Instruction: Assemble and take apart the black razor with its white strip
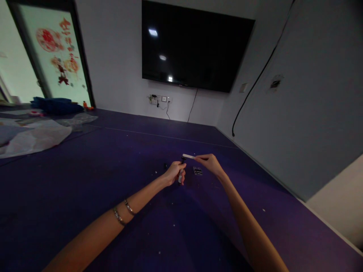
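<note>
My left hand (174,172) is closed around the handle of what looks like a razor (180,177), dark and white, held upright with its dark head at the top. Between the fingertips of my right hand (209,162) is a slim white stick (188,156), pinched at its right end. It lies nearly level, and its left end is at the razor's head; I cannot tell whether they touch. Below my right hand, a small dark pack with silvery parts (197,170) rests on the purple floor (136,158). A small black piece (165,165) lies left of my left hand.
Crumpled plastic sheeting (36,138) and a dark blue cloth heap (56,105) lie at the left. On the wall hang a large television (195,45) and a black cable (255,83). Sockets with cords (159,99) sit below the screen. White specks dot the floor.
</note>
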`<state>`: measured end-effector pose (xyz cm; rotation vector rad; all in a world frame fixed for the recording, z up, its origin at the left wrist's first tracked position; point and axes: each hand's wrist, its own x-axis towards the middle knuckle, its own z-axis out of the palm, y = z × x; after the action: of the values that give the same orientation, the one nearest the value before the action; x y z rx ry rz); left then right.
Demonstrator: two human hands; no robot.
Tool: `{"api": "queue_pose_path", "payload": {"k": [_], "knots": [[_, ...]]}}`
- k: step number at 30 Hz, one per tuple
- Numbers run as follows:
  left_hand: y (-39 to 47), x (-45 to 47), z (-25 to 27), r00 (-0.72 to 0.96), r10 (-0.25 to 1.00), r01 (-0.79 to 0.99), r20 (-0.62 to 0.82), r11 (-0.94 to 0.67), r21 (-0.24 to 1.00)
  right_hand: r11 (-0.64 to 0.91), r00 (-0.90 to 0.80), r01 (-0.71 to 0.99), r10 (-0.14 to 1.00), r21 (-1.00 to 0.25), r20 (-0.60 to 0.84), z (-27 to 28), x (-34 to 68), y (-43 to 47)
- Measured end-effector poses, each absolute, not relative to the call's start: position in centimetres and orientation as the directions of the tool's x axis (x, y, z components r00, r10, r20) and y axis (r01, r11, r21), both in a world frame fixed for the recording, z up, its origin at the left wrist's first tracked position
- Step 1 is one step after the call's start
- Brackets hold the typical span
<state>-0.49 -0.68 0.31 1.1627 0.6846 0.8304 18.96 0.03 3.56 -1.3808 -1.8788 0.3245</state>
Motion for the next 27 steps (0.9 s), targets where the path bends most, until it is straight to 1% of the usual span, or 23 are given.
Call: {"api": "queue_pose_path", "payload": {"k": [1,5,9,13,18,21,23,25,27], "knots": [[-0.6,-0.5,0.3,0.531,0.846,-0.201,-0.045,0.178,0.963,0.378,-0.125,0.704,0.899,-0.601,0.419,3.6,18.9,0.0],[-0.5,-0.4,0.1,0.522,0.851,-0.199,-0.050,0.178,0.964,0.339,-0.054,0.743,0.890,-0.578,0.453,3.6,18.8,0.1],[-0.6,-0.4,0.0,0.522,0.851,-0.192,-0.053,0.178,0.965,0.375,-0.132,0.700,0.904,-0.607,0.407,3.4,18.6,0.3],[-0.6,-0.4,0.0,0.519,0.852,-0.186,-0.065,0.187,0.964,0.347,-0.074,0.733,0.896,-0.586,0.439,3.3,18.4,0.2],[-0.6,-0.3,0.1,0.519,0.852,-0.183,-0.073,0.194,0.964,0.362,-0.105,0.720,0.900,-0.592,0.423,3.3,18.3,0.1],[-0.6,-0.4,0.2,0.518,0.853,-0.180,-0.065,0.183,0.966,0.310,-0.018,0.739,0.896,-0.598,0.443,3.3,18.6,0.1],[-0.6,-0.5,0.3,0.519,0.853,-0.180,-0.053,0.169,0.969,0.299,0.019,0.720,0.894,-0.626,0.448,3.4,19.0,0.2],[-0.6,-0.6,0.5,0.519,0.855,-0.184,-0.028,0.143,0.973,0.303,-0.007,0.675,0.914,-0.672,0.405,3.5,19.4,0.2],[-0.5,-0.9,0.8,0.514,0.857,-0.192,0.007,0.107,0.976,0.299,-0.076,0.642,0.941,-0.706,0.330,3.6,19.7,0.2]]}}
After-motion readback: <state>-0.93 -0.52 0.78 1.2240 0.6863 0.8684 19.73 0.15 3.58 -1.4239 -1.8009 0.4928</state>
